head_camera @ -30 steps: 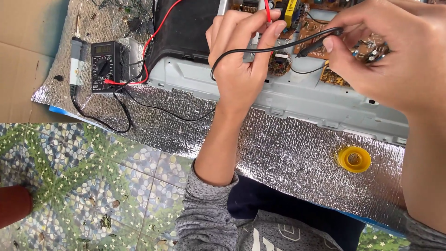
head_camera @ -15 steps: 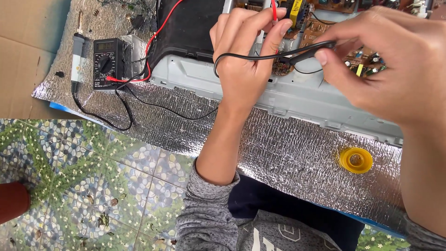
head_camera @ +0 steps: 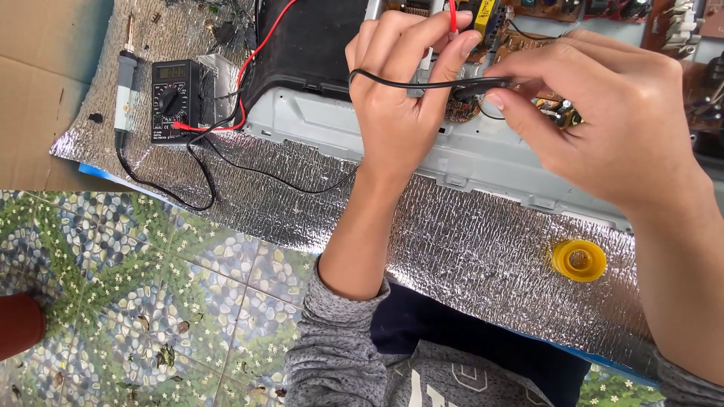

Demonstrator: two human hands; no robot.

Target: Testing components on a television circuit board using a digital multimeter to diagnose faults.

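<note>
My left hand [head_camera: 400,98] pinches a red test probe [head_camera: 452,13] between thumb and fingers, its tip down at the circuit board [head_camera: 528,45]. My right hand [head_camera: 611,128] grips a black test probe [head_camera: 475,84], whose black lead [head_camera: 392,78] loops across the left hand's fingers. Both probe tips touch the brown board inside a grey plastic chassis [head_camera: 483,154]. A black multimeter [head_camera: 172,99] lies at the left on the silver foil mat [head_camera: 467,249], with red and black leads running from it toward the board.
A grey-handled soldering iron [head_camera: 124,90] lies beside the multimeter. A small yellow round tin [head_camera: 578,260] sits on the foil at the right. Cardboard [head_camera: 38,83] lies at the far left. Pebble-patterned floor tiles [head_camera: 151,286] lie below the mat.
Both hands have shifted slightly on the board with the probes held; the black lead's loop sits a little higher across the left fingers.
</note>
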